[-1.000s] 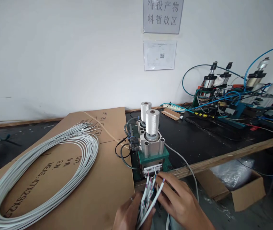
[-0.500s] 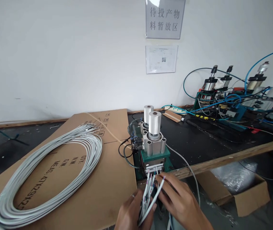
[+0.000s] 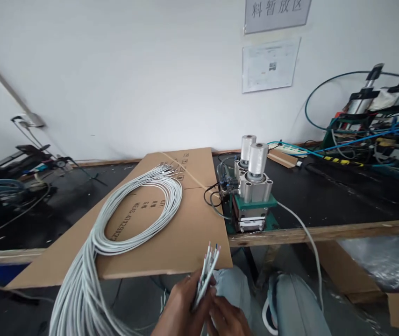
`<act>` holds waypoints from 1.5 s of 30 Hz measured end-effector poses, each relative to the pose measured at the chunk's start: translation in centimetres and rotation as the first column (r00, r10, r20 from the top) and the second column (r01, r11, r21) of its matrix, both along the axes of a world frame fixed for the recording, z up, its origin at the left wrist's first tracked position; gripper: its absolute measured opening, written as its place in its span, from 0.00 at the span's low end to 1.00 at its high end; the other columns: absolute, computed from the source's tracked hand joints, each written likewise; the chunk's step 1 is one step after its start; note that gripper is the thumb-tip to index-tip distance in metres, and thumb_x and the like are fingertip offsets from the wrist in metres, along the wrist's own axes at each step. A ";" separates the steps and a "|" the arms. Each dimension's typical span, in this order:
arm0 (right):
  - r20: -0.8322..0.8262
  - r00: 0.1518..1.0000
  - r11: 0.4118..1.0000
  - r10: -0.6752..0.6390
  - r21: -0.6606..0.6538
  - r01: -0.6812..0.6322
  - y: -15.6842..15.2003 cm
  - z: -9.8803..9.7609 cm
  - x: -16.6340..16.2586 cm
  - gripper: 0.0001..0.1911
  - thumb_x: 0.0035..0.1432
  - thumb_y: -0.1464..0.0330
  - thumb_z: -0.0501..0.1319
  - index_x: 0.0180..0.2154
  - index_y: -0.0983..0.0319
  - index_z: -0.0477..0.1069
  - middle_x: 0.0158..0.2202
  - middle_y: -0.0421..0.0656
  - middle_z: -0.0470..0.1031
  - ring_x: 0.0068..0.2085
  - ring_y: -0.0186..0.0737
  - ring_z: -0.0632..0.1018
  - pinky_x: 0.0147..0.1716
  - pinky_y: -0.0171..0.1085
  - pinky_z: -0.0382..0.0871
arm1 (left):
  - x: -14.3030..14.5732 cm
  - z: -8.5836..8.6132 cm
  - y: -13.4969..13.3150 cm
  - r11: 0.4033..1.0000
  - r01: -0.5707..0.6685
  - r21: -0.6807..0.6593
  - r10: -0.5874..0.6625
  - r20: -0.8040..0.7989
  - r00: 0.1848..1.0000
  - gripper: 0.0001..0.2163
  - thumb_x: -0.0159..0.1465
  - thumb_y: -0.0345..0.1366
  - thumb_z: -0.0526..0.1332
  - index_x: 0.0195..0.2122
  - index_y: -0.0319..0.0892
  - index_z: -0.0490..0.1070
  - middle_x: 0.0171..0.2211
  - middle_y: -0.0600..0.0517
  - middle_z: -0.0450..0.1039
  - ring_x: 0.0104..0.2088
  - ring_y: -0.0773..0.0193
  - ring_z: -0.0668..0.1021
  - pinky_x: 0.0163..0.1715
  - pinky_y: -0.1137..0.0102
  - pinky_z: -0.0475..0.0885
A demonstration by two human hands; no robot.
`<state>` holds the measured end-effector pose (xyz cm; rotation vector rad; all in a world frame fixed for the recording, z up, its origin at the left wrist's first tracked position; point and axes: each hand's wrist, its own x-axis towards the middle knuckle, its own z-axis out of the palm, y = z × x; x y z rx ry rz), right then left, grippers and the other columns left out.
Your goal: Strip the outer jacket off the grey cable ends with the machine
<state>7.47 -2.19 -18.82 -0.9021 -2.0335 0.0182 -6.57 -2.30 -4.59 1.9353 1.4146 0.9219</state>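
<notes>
Cables (image 3: 205, 275) with white jackets make a bundle in my left hand (image 3: 184, 301), whose fingers are closed around them. Their coloured wire ends (image 3: 215, 251) point upward and away from me, and the long axis leans slightly to the right. My right hand (image 3: 228, 318) has bent fingers beside the lower part; whether it grips something, I cannot tell. The bundle is near the closest right corner of the cardboard sheet (image 3: 199, 233).

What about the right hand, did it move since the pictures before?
Yes. Measured against the green-and-silver machine, the right hand has moved left and back, away from the machine's front.
</notes>
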 end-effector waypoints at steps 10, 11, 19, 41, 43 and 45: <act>-0.151 0.976 0.948 0.155 -0.257 -0.190 -1.0 1.9 2.9 0.18 0.68 0.72 0.50 0.52 0.58 0.74 0.29 0.40 0.83 0.27 0.38 0.84 0.30 0.28 0.80 | -2.1 2.7 -2.3 0.987 -0.024 -0.156 0.021 -0.023 1.000 0.09 0.68 0.37 0.57 0.38 0.38 0.74 0.29 0.54 0.71 0.29 0.65 0.69 0.31 0.75 0.65; -0.237 0.962 0.902 0.132 -0.374 -0.216 -1.2 3.7 3.7 0.14 0.70 0.69 0.52 0.48 0.56 0.75 0.32 0.41 0.83 0.31 0.39 0.85 0.33 0.30 0.80 | -1.9 2.7 -2.4 0.988 -0.017 -0.156 0.018 0.002 1.000 0.09 0.68 0.37 0.57 0.39 0.38 0.74 0.29 0.54 0.72 0.29 0.65 0.68 0.31 0.75 0.65; -0.629 0.773 0.677 -0.083 -0.605 -0.419 -1.1 14.0 2.2 0.16 0.68 0.54 0.58 0.43 0.59 0.75 0.31 0.43 0.76 0.27 0.38 0.80 0.20 0.29 0.75 | -1.1 2.3 -1.6 0.962 0.192 -0.195 -0.133 0.282 0.950 0.14 0.73 0.44 0.55 0.35 0.40 0.70 0.23 0.57 0.67 0.21 0.70 0.67 0.24 0.77 0.64; -0.781 0.614 0.664 -0.111 -0.518 -0.539 -0.9 12.2 0.1 0.17 0.66 0.57 0.63 0.29 0.61 0.74 0.20 0.36 0.68 0.20 0.33 0.72 0.20 0.29 0.67 | -1.5 2.2 -2.0 0.997 -0.076 -0.021 0.079 0.192 0.978 0.14 0.73 0.42 0.54 0.32 0.42 0.70 0.24 0.55 0.72 0.25 0.66 0.71 0.29 0.74 0.66; -0.757 0.649 0.640 -0.077 -0.537 -0.549 -1.2 12.2 0.0 0.19 0.66 0.57 0.63 0.26 0.61 0.74 0.21 0.37 0.69 0.21 0.34 0.74 0.22 0.31 0.69 | -1.2 2.2 -2.0 0.997 -0.018 -0.071 0.034 0.239 0.970 0.13 0.72 0.42 0.55 0.32 0.42 0.69 0.22 0.56 0.71 0.24 0.66 0.71 0.28 0.74 0.66; -0.742 0.669 0.649 -0.046 -0.531 -0.545 -1.4 12.5 0.0 0.19 0.66 0.58 0.62 0.26 0.61 0.75 0.23 0.39 0.71 0.23 0.36 0.75 0.24 0.33 0.70 | -1.0 2.4 -1.9 0.989 0.062 -0.137 -0.019 0.298 0.954 0.12 0.72 0.41 0.56 0.32 0.42 0.69 0.22 0.56 0.71 0.24 0.66 0.72 0.29 0.74 0.68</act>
